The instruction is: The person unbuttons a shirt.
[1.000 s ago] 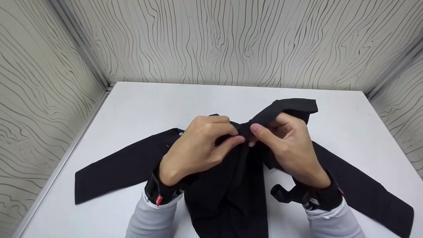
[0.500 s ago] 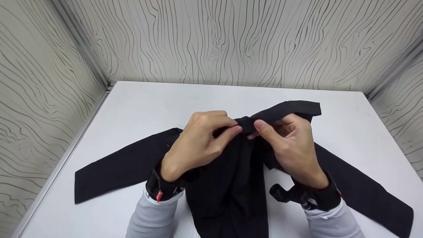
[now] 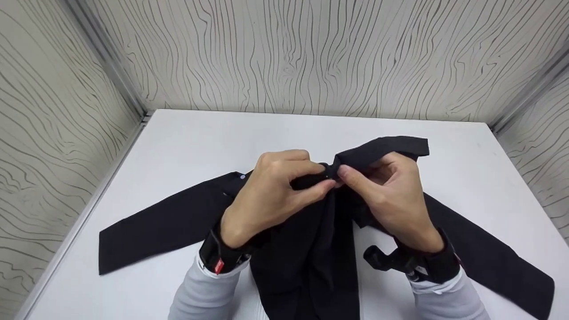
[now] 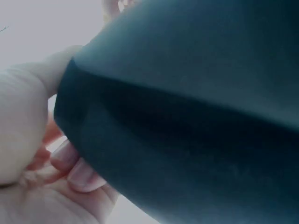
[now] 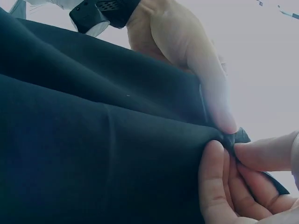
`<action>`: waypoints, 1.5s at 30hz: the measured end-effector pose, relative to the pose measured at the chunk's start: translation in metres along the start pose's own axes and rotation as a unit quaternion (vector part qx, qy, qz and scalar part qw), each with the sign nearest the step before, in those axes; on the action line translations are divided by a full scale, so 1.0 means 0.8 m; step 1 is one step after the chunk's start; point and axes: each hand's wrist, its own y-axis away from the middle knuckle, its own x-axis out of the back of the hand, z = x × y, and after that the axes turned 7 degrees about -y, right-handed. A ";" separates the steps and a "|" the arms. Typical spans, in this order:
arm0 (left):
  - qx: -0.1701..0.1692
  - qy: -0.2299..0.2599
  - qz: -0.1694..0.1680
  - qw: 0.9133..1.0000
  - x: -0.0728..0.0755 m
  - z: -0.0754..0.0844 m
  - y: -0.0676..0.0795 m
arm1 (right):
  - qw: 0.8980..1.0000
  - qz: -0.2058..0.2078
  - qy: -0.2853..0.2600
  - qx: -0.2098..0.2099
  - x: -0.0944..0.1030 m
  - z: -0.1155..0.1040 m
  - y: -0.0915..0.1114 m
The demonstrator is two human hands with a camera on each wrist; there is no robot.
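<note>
A black long-sleeved shirt (image 3: pixel 306 266) lies on the white table, its raised collar band (image 3: pixel 391 146) standing up at the top. My left hand (image 3: pixel 271 195) pinches the collar's front edge between thumb and forefinger. Right against it, my right hand (image 3: pixel 395 200) pinches the same band with its thumb in front and fingers behind. The fingertips of both meet at one small spot of fabric. In the right wrist view, the left thumb comes down from above beside the right fingers (image 5: pixel 212 175). Dark cloth (image 4: pixel 196 60) fills much of the left wrist view.
The left sleeve (image 3: pixel 164 222) stretches toward the table's left side, the right sleeve (image 3: pixel 489 258) toward the lower right. A small light dot (image 3: pixel 242 177) shows near the left shoulder. Patterned panels (image 3: pixel 289 58) stand behind the white table (image 3: pixel 213 133).
The left thumb and forefinger first rose along the collar edge, then spread apart and moved slightly right, closer to the right thumb. The right hand stays nearly in place. The light dot shows again.
</note>
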 end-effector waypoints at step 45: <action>0.151 -0.107 -0.110 0.976 0.072 -0.054 0.022 | 0.948 0.116 -0.227 0.188 0.026 -0.004 -0.019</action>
